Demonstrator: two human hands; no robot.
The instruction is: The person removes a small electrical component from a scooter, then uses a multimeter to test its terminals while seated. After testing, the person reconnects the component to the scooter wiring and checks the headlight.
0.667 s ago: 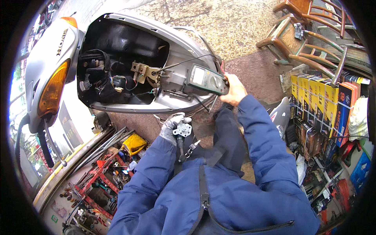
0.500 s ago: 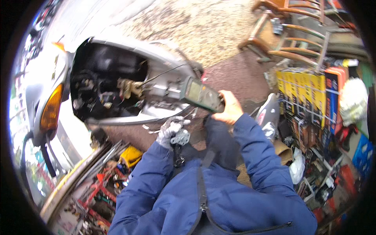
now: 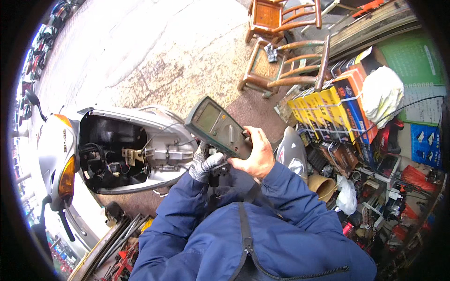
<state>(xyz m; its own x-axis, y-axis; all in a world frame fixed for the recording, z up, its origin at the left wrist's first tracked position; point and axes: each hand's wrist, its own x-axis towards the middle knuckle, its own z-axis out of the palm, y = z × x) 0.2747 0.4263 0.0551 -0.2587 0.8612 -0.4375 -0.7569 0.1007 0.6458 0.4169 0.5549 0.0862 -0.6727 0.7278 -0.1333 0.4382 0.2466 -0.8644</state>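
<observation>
A dark green-grey multimeter [image 3: 216, 122] with a blank-looking screen and a round dial is tilted in front of me. My bare right hand [image 3: 259, 154] is closed around its lower end. Just below the meter, my left hand [image 3: 204, 166], in a grey glove, is closed on a small grey metal part [image 3: 222, 169]; the meter and fingers hide much of it. Left of both hands lies the opened body of a silver scooter [image 3: 174, 135], its dark cavity showing wiring and a pale bracket [image 3: 133, 156].
Two wooden chairs [image 3: 265, 65] stand at the far right. Nearer are bundled yellow boxes [image 3: 315, 114], a white cloth [image 3: 383, 93], a cardboard tube [image 3: 323, 188] and cluttered tools. Metal rods [image 3: 117, 241] lie at lower left. A grey panel [image 3: 291, 149] stands beside my right arm.
The view has swung, so the chairs and boxes appear further left. My right hand has brought the multimeter closer to my left hand, and the meter now partly covers the metal part.
</observation>
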